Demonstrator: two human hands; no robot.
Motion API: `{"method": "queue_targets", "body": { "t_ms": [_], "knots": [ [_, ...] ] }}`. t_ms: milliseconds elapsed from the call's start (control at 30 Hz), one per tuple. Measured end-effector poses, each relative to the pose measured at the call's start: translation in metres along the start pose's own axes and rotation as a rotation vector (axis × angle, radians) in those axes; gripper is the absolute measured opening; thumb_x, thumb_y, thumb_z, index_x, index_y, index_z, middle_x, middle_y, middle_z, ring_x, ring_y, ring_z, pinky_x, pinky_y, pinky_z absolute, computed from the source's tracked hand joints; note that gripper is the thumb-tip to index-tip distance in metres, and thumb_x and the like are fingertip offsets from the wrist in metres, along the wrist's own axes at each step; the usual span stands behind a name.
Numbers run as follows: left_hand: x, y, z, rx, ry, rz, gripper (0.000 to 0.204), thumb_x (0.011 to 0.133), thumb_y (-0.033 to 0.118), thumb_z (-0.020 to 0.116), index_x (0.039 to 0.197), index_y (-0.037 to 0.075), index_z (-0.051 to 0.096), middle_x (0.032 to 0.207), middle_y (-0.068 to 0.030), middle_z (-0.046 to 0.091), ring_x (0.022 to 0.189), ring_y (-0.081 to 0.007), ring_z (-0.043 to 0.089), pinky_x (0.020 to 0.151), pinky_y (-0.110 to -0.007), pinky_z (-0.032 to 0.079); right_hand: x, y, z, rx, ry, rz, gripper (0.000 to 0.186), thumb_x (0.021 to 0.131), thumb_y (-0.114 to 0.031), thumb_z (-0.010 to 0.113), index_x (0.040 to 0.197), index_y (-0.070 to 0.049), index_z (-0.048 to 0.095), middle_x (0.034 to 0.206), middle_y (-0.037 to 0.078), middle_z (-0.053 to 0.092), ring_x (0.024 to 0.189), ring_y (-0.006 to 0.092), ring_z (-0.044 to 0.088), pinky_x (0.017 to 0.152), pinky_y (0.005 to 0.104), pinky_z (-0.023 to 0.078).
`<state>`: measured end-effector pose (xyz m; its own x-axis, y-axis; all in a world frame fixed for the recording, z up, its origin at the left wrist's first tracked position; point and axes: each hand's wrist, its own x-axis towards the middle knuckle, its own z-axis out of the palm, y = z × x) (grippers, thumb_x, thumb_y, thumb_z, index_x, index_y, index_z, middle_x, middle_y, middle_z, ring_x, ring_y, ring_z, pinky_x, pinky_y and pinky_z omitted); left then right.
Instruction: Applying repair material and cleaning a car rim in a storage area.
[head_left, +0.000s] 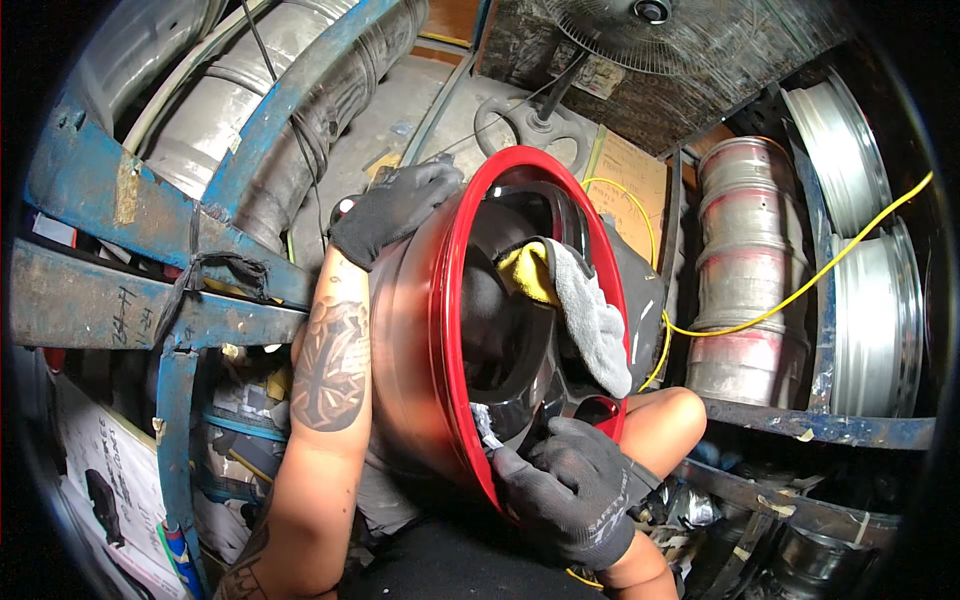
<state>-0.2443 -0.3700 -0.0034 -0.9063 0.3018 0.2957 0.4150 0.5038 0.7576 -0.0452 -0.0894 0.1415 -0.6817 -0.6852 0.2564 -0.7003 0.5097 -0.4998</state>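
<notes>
The red-lipped wheel (508, 325) leans at centre. The left hand (400, 208), fingers extended against its barrel at ten o'clock, should brace it; the right hand (580, 490), at five o'clock, seems to pinch a white scrap (484, 420), best worked lightly along the lip.

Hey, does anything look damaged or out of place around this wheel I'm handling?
Mildly: the blue frame at left has scuffed, worn paint and a black strip tied around it, looking makeshift. A yellow and grey cloth also hangs askew across the red-lipped wheel.
</notes>
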Motion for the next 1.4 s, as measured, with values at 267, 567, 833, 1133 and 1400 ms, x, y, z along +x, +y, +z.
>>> {"method": "queue_targets", "body": {
  "t_ms": [267,567,833,1133,1400],
  "knots": [
    [0.002,0.003,0.001,-0.007,0.001,-0.134,0.031,0.1,0.025,0.051,0.117,0.001,0.062,0.116,-0.0184,0.065,0.11,-0.0336,0.062,0.094,-0.039,0.049,0.004,-0.006,-0.008,0.019,-0.045,0.038,0.037,0.071,-0.013,0.066,0.107,-0.007,0.069,0.071,0.006,0.049,0.074,0.0258,0.057,0.071,0.0388,0.052],
    [0.0,0.008,-0.004,-0.045,0.001,-0.174,0.036,0.1,0.03,0.053,0.117,0.0,0.063,0.114,-0.0191,0.066,0.11,-0.032,0.063,0.095,-0.036,0.048,0.012,-0.007,-0.007,-0.115,-0.084,0.019,0.034,0.073,-0.017,0.067,0.105,-0.009,0.069,0.073,0.004,0.052,0.077,0.0245,0.058,0.076,0.0387,0.052],
    [-0.001,0.002,-0.002,-0.05,0.009,-0.144,0.039,0.101,0.031,0.053,0.116,-0.002,0.063,0.12,-0.0213,0.064,0.113,-0.0313,0.062,0.097,-0.035,0.047,0.008,-0.01,-0.009,-0.181,-0.064,0.005,0.03,0.073,-0.016,0.067,0.102,-0.01,0.07,0.07,0.002,0.051,0.072,0.021,0.058,0.077,0.0391,0.052],
    [0.004,0.01,-0.004,-0.101,-0.045,-0.171,0.035,0.101,0.028,0.052,0.115,-0.001,0.064,0.118,-0.0187,0.066,0.113,-0.0304,0.062,0.096,-0.036,0.047,-0.006,-0.001,-0.017,-0.043,0.099,-0.028,0.036,0.071,-0.013,0.066,0.106,-0.01,0.071,0.071,-0.001,0.047,0.073,0.0166,0.057,0.087,0.0398,0.053],
    [-0.001,0.009,-0.007,-0.142,-0.024,-0.17,0.035,0.101,0.028,0.052,0.116,-0.001,0.063,0.114,-0.0173,0.066,0.109,-0.0309,0.063,0.096,-0.036,0.047,0.007,-0.004,-0.003,-0.089,0.012,-0.067,0.035,0.071,-0.012,0.065,0.106,-0.01,0.07,0.07,0.0,0.047,0.07,0.0168,0.055,0.086,0.0389,0.052]
  ]
}}
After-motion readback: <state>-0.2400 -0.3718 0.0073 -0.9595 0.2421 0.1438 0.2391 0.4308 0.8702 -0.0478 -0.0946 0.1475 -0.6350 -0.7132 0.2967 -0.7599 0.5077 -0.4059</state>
